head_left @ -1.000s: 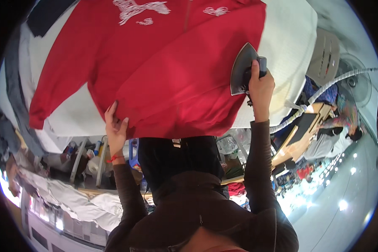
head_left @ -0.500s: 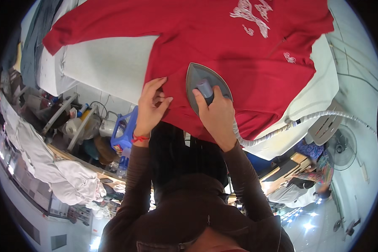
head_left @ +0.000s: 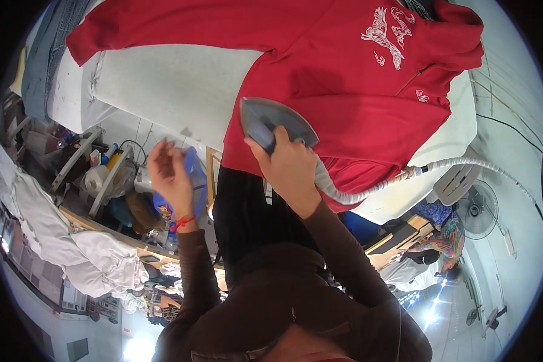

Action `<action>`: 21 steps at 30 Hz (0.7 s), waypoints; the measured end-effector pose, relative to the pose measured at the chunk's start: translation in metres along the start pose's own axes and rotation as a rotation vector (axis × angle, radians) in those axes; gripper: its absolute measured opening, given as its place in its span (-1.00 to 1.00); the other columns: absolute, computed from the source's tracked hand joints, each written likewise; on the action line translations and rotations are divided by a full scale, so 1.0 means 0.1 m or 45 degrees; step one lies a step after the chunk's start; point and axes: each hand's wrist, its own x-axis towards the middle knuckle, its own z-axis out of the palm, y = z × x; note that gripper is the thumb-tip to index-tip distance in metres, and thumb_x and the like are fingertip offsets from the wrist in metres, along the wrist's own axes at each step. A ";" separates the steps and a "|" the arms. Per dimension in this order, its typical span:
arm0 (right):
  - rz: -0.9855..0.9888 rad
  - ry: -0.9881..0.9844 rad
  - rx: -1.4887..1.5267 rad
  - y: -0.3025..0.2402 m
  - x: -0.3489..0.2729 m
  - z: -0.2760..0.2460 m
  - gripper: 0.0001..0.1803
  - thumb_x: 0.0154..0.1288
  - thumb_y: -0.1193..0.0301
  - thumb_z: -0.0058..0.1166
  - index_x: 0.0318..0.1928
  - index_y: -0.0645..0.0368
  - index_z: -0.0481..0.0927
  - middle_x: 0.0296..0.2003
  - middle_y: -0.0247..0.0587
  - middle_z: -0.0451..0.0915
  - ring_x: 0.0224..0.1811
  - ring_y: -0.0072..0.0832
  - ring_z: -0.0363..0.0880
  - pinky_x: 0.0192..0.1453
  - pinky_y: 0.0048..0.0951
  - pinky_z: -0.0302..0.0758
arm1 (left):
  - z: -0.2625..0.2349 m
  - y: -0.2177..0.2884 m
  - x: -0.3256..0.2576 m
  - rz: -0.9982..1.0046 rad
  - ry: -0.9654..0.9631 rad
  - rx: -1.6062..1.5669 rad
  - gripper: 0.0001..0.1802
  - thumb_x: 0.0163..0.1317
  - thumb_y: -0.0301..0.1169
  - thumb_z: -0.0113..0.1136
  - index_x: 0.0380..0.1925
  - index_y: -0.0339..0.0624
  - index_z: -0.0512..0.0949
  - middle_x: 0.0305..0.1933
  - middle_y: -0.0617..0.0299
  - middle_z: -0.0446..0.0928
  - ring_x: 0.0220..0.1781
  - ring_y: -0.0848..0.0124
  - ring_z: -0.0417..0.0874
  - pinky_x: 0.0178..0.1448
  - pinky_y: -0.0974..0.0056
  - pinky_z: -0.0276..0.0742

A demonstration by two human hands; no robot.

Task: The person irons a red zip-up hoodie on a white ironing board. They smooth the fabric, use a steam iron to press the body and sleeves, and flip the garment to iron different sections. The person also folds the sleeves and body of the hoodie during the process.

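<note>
A red hoodie (head_left: 338, 60) with white line embroidery lies spread over a pale padded ironing board (head_left: 169, 78). My right hand (head_left: 292, 175) grips the handle of a grey steam iron (head_left: 286, 118), whose pointed sole is over the lower left part of the garment, near its side edge. A white-wrapped hose (head_left: 356, 197) runs from the iron toward the right. My left hand (head_left: 172, 178) hangs in the air left of the hem, holding nothing, fingers loosely apart and a little blurred. A red cord is round that wrist.
Below the board's left side, a shelf holds bottles and bags beside a blue plastic item (head_left: 196, 181). White cloth (head_left: 102, 256) is heaped at the left. To the right are a slotted iron rest (head_left: 458, 181), a fan (head_left: 476, 208) and another person (head_left: 434, 247).
My left hand has let go of the hoodie's edge and moved left, off the fabric. The iron has moved left and turned, its tip at the side edge. The hoodie sits farther right.
</note>
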 end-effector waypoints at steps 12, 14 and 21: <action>-0.059 0.133 0.059 0.18 0.00 0.01 -0.35 0.46 -0.26 0.30 -0.27 0.14 0.59 -0.67 -0.02 0.66 -0.59 0.00 0.77 -0.50 0.00 0.68 | 0.02 0.17 0.17 0.229 0.274 0.045 -0.61 0.61 -0.58 0.19 0.38 -0.33 0.50 0.21 0.10 0.66 0.14 0.36 0.71 0.27 0.25 0.67; -0.011 0.010 0.065 0.45 -0.35 0.07 -0.37 0.42 -0.22 0.36 -0.18 0.16 0.62 -0.62 0.02 0.68 -0.52 0.04 0.79 -0.43 0.02 0.69 | 0.00 0.13 0.09 0.282 0.265 0.122 -0.62 0.61 -0.56 0.20 0.36 -0.34 0.53 0.20 0.10 0.67 0.15 0.36 0.71 0.28 0.26 0.66; 0.141 0.027 0.059 2.47 -1.75 -0.18 -0.33 0.47 -0.30 0.25 -0.10 0.13 0.62 -0.49 0.09 0.73 -0.43 0.12 0.79 -0.39 0.07 0.64 | 0.60 0.38 -0.20 0.400 -0.289 0.587 -0.67 0.55 -0.51 0.33 0.25 -0.31 0.66 0.18 0.13 0.71 0.17 0.31 0.73 0.28 0.23 0.65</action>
